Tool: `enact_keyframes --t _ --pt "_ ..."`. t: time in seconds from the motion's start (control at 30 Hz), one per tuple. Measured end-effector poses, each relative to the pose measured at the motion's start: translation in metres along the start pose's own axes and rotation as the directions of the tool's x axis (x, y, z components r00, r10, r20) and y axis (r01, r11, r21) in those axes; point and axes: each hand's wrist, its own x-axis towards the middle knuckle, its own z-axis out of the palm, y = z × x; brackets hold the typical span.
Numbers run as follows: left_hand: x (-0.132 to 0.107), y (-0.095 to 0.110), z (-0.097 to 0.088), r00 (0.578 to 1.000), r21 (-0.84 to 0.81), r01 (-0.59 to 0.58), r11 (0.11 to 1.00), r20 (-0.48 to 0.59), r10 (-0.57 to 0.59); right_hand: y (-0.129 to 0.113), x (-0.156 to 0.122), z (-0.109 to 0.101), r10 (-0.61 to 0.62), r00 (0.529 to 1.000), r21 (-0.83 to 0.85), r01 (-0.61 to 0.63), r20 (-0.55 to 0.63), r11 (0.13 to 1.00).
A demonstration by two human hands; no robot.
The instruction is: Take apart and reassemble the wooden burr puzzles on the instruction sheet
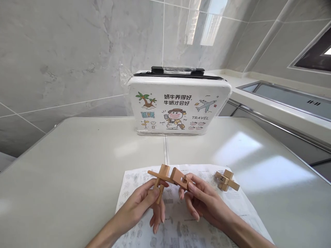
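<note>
Between thumb and fingers, my left hand [144, 199] pinches a few crossed wooden puzzle pieces [163, 172], one upright and one lying across it. My right hand [204, 198] grips a darker wooden puzzle piece [178, 177] with a notch cut into it, its far end right beside the crossed pieces. Whether the two touch is hard to make out. Both hands are above a printed paper sheet [173, 230]. To the right of my right hand, an assembled wooden burr puzzle [226, 179] marked "2" rests on the sheet.
A white cartoon-printed case [181, 103] with a black handle stands at the back of the white table [77, 155], partly in clear plastic wrap. Behind it is a grey tiled wall [77, 51]. A counter with a glass-topped panel [289, 96] runs along the right.
</note>
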Motion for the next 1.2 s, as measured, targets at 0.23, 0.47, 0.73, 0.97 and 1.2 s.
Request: enact_keyframes --t 0.23,0.47,0.73,0.97,1.2 --pt "0.0 0.001 0.001 1.0 0.047 0.004 0.999 0.023 -0.005 0.002 -0.001 0.002 0.021 0.996 0.023 -0.023 0.089 0.999" --pt "0.0 0.004 0.002 0.999 0.084 0.005 0.996 0.036 -0.008 0.006 -0.002 0.004 0.011 0.99 -0.031 -0.006 0.141 0.999" --pt "-0.002 0.006 0.005 0.992 0.017 0.009 1.0 0.126 -0.011 0.007 -0.003 0.007 0.015 0.99 -0.065 -0.006 0.137 0.998" --pt "-0.001 0.0 0.008 0.958 -0.013 0.083 0.996 0.275 -0.077 0.006 -0.002 0.012 0.031 0.984 -0.147 -0.005 0.173 0.989" --pt "-0.008 -0.002 0.011 0.913 -0.01 0.23 0.973 0.348 -0.212 0.006 -0.006 0.018 0.119 0.983 -0.297 -0.074 0.138 0.952"
